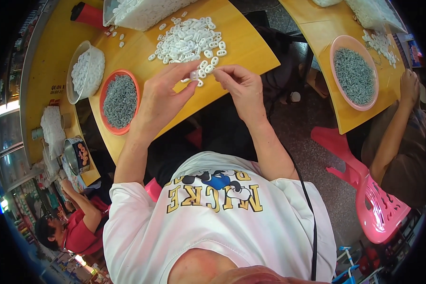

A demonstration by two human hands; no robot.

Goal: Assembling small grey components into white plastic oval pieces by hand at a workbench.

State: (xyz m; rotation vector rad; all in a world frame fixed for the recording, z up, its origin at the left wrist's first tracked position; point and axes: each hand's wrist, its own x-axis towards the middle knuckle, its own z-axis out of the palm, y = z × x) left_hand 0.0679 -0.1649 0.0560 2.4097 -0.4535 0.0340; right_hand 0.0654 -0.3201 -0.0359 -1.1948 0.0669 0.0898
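Note:
Over the front of the yellow table [241, 35], my left hand [163, 94] curves its thumb and forefinger around a small white plastic piece [194, 75]. My right hand [244, 90] is closed in a pinch just to the right; whatever lies between its fingertips is too small to make out. Beyond both hands spreads a heap of white oval pieces with two holes [187, 40], a few of them close to my fingertips. Left of my left forearm stands an orange-red bowl [137, 90] full of small grey screw-like pieces [119, 102].
A clear tub [99, 71] of white pieces stands at the left, and a large clear bin [146, 16] at the back. On the right are another table [317, 23] with a pink bowl [333, 71], a pink chair [378, 208] and a person's arm [393, 132]. Another person [80, 227] sits lower left.

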